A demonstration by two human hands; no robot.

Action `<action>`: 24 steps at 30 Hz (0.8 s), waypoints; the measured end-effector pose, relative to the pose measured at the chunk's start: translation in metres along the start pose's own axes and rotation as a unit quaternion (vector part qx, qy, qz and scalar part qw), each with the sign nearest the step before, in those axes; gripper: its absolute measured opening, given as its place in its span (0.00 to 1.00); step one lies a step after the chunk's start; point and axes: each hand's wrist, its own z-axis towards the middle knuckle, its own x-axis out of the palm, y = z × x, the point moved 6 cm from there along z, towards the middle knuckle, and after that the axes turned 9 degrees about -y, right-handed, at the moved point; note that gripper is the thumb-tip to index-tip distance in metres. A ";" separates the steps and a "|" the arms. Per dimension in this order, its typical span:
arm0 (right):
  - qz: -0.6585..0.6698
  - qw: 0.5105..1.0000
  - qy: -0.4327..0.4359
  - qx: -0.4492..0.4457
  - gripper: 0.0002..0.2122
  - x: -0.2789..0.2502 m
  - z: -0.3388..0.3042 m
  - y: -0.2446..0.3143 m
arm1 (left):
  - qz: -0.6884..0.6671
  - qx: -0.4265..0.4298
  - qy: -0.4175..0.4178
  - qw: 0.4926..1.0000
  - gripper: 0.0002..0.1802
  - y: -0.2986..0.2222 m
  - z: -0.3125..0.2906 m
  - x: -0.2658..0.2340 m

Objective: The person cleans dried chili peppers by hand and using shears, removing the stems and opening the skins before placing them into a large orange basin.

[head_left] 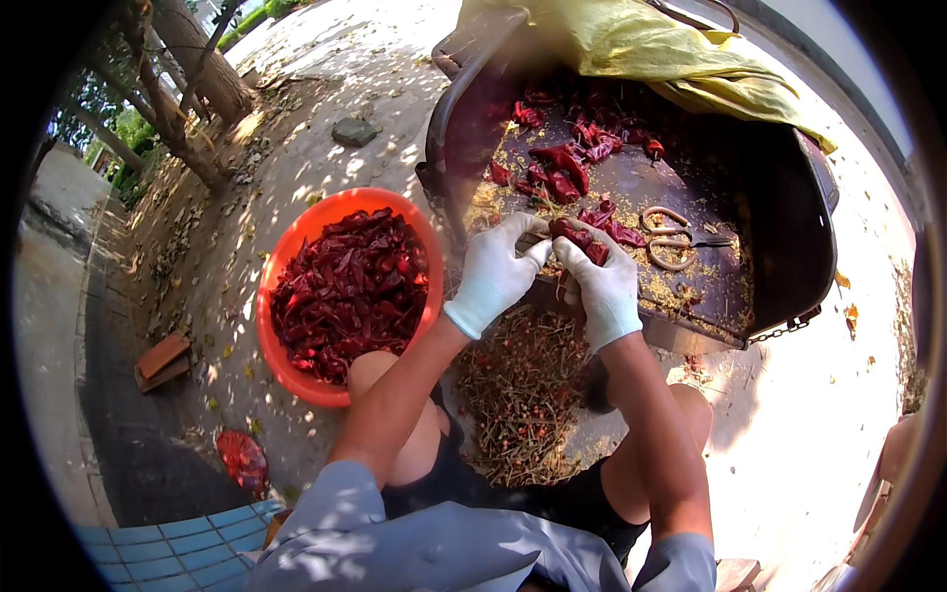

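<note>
Both my hands wear white gloves and meet over the near edge of a dark metal cart bed (725, 286). My right hand (607, 286) is closed around a dried red chili pepper (584, 240). Close beside it, my left hand (496, 271) has its thumb and fingers pinched together near the pepper's end; what sits between them is too small to make out. More dried chili peppers (560, 173) lie in the cart among scattered yellow seeds. Iron scissors (671, 239) with looped handles rest on the bed, right of my right hand.
An orange-red basin (268, 340) full of dried chilies stands on the ground at left. Below my hands lies a heap of stems and bits (523, 395) between my legs. A yellow sack (681, 54) drapes over the cart's far side. Bricks (163, 357), a stone (355, 131) and trees (202, 64) are at left.
</note>
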 end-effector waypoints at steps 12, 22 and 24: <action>-0.029 0.997 0.068 0.019 0.12 0.000 0.004 0.006 | -0.117 -0.008 0.089 0.989 0.11 -0.006 -0.011 -0.028; 0.034 0.977 0.189 0.090 0.07 0.014 -0.013 -0.008 | -0.038 0.145 -0.028 0.988 0.03 -0.033 -0.016 -0.035; 0.007 0.976 0.199 0.088 0.08 0.012 -0.015 -0.007 | 0.007 0.148 -0.036 0.988 0.04 -0.031 -0.019 -0.032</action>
